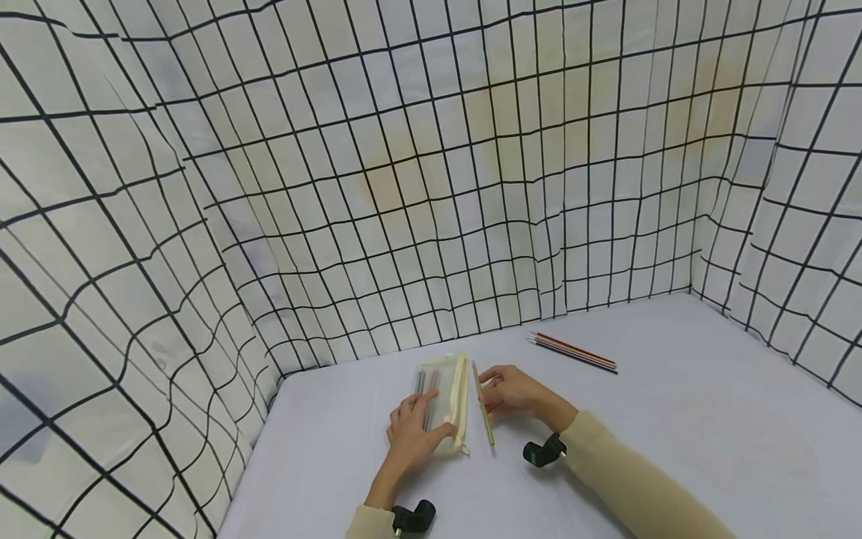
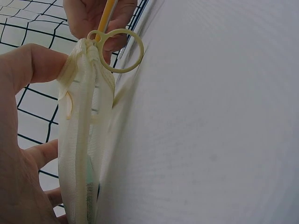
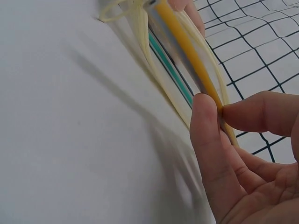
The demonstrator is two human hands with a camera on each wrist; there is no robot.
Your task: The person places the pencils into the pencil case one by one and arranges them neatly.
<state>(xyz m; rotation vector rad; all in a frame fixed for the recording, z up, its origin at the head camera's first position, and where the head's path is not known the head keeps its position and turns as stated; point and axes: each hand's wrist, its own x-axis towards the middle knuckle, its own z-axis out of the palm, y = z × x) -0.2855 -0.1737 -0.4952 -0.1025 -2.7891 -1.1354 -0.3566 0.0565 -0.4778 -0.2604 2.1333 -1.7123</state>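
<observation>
A pale cream zip pencil case (image 1: 460,397) with a see-through mesh face lies on the white table; several pencils (image 1: 431,378) show inside. My left hand (image 1: 412,434) rests over its left part with fingers spread, the thumb on the near end by the zip. A cream ring (image 2: 122,50) hangs at that end in the left wrist view. Between thumb and index finger, my right hand (image 1: 508,393) pinches a yellow pencil (image 1: 483,404), just right of the case. In the right wrist view, the case's side gapes behind this pencil, with a teal pencil (image 3: 173,70) visible inside.
Several dark and orange-brown pencils (image 1: 572,352) lie together on the table, farther back and to the right. A white sheet with a black grid (image 1: 404,224) rises behind the table and along its sides. Small black cameras (image 1: 544,451) are worn at both wrists.
</observation>
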